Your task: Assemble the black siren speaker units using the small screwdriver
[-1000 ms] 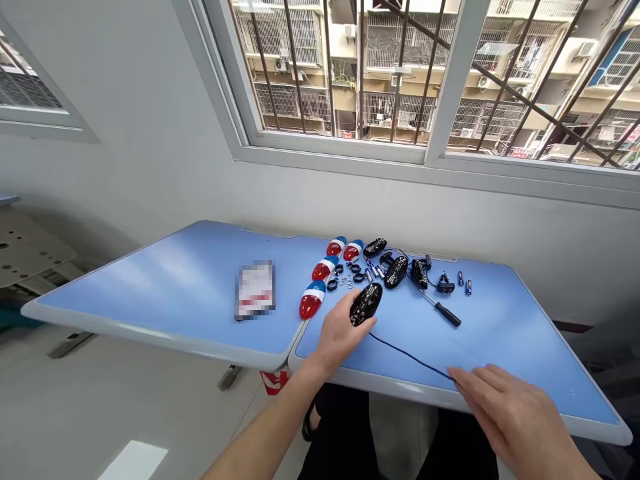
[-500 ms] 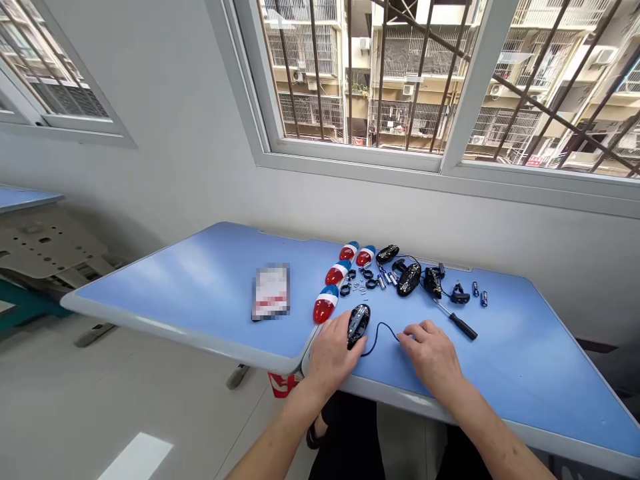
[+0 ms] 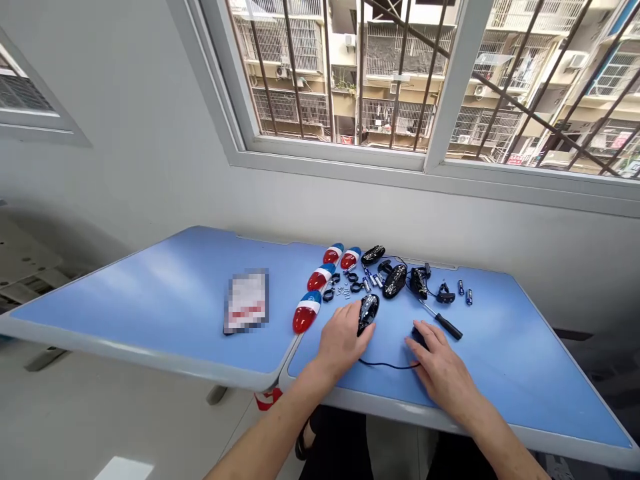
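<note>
My left hand (image 3: 341, 339) is wrapped round a glossy black oval housing (image 3: 369, 311), which rests at the front of the blue table. From beneath that hand a thin black cable (image 3: 387, 365) runs to my right hand (image 3: 443, 360). The right fingers are closed over a small black part (image 3: 419, 337) at the cable's end, mostly covered. Right of it lies a screwdriver (image 3: 449, 326) with a black handle. A red, white and blue oval cover (image 3: 307, 312) lies left of my left hand, with several similar covers behind it.
Behind the hands are black ring clamps (image 3: 357, 287), small screws (image 3: 344, 291), more black housings (image 3: 395, 281) and a black bracket (image 3: 445, 294). Batteries (image 3: 469, 297) lie at the right. A blurred packet (image 3: 247, 301) is on the left table (image 3: 165, 300). A barred window (image 3: 340, 80) is beyond.
My right hand has gone from pinching the cable to holding the small black part, slightly nearer the table's front. The cable now stretches out flatter. The view has shifted right.
</note>
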Demonstrator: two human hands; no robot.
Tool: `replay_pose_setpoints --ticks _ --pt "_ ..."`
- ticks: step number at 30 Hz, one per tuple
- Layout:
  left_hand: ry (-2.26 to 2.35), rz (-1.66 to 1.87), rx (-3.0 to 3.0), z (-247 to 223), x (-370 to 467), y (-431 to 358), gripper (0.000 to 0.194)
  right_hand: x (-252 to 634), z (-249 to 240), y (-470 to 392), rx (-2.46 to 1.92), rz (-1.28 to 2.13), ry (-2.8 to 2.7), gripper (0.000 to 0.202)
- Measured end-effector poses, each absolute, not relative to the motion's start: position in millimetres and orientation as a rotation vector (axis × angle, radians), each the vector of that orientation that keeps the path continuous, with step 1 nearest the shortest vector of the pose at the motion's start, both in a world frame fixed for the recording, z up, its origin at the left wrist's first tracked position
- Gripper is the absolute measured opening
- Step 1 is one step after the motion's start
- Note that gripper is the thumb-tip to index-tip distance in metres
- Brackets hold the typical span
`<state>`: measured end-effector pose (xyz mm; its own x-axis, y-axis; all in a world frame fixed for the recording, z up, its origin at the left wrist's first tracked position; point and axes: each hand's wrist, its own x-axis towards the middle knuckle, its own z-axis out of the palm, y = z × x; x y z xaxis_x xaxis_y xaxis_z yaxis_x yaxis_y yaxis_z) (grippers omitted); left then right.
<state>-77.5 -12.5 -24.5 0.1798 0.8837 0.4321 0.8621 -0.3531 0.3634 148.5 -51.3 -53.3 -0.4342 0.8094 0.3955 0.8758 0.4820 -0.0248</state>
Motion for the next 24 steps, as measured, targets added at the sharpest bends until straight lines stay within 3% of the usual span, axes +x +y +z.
replay_pose_setpoints --ticks 16,24 --pt "1.672 0.537 2.523 -8 -25 4 0.022 161 -48 -61 -1.352 -0.242 -2.283 0.035" --pt "1.721 0.35 2.567 4 5 13 0.032 157 -54 -54 -1.306 -0.332 -2.212 0.031"
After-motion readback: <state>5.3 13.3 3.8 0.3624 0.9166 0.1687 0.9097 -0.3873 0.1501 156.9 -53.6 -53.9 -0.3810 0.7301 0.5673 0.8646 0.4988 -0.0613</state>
